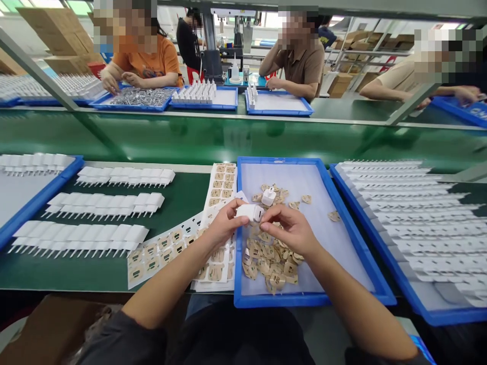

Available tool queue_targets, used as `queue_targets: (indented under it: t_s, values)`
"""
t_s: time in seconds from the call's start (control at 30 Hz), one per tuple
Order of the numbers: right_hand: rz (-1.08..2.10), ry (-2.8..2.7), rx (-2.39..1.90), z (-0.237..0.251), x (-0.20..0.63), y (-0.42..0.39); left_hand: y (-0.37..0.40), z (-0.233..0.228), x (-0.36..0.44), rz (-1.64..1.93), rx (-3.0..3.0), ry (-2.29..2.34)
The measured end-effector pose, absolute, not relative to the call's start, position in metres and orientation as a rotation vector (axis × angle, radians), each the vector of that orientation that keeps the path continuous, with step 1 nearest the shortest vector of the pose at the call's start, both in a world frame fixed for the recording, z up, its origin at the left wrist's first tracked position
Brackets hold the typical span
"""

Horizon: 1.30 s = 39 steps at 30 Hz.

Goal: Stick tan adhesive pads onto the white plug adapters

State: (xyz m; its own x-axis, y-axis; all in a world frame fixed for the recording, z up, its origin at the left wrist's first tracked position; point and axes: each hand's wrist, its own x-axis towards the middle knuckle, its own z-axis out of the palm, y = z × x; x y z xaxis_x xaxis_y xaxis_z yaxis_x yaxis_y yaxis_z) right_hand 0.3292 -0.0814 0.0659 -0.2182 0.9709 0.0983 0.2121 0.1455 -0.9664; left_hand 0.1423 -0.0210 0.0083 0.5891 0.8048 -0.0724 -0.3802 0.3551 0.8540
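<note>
- We have the white charger plug point(249, 212) pinched in our left hand point(224, 225), fingers closed round its body, held just above the near-left part of the blue tray point(353, 238).
- Our right hand point(291, 230) meets it at the prong end; fingertips curled in and touching the plug face. We cannot tell whether they also pinch a label.
- Handling judgement: plug looks light, rigid, smooth plastic, so probably a bit slippery. Best gripped on the flat sides, clear of the prongs.
- Loose tan labels point(266, 258) lie piled in the tray under our hands; thin, floppy, likely to stick to each other.
- A second plug point(268, 195) sits on the pile, just beyond the held one.
- Label sheets point(222, 190) lie left of the tray on the green bench.
- Rows of white plugs point(102, 203) sit far left; more rows point(414, 218) fill the right tray.
- Other people work at trays across the conveyor point(228, 139).
</note>
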Motion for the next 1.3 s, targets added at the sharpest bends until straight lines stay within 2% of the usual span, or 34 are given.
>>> queue_targets:
  t_s: [0.2, 0.4, 0.6, 1.03, 1.2, 1.3]
  values:
    - [1.43, -1.36, -1.153, 0.068, 0.324, -0.079, -0.017, 0.002, 0.139, 0.768, 1.156, 0.553]
    - [1.356, -1.342, -1.154, 0.069, 0.327, -0.079, -0.015, -0.002, 0.134, 0.656, 1.216, 0.424]
    - [1.239, -1.429, -1.171, 0.066, 0.33, -0.078, -0.017, 0.01, 0.134, 0.771, 1.371, 0.368]
    - [1.26, -1.7, -1.232, 0.059, 0.323, -0.078, -0.029, 0.015, 0.14, 0.918, 1.64, 0.815]
    - [1.193, -1.533, -1.255, 0.055, 0.329, -0.073, -0.029, 0.019, 0.135, 0.859, 1.661, 0.561]
    - [1.202, -1.386, -1.287, 0.056, 0.333, -0.07, -0.028, 0.019, 0.135, 0.883, 1.695, 0.611]
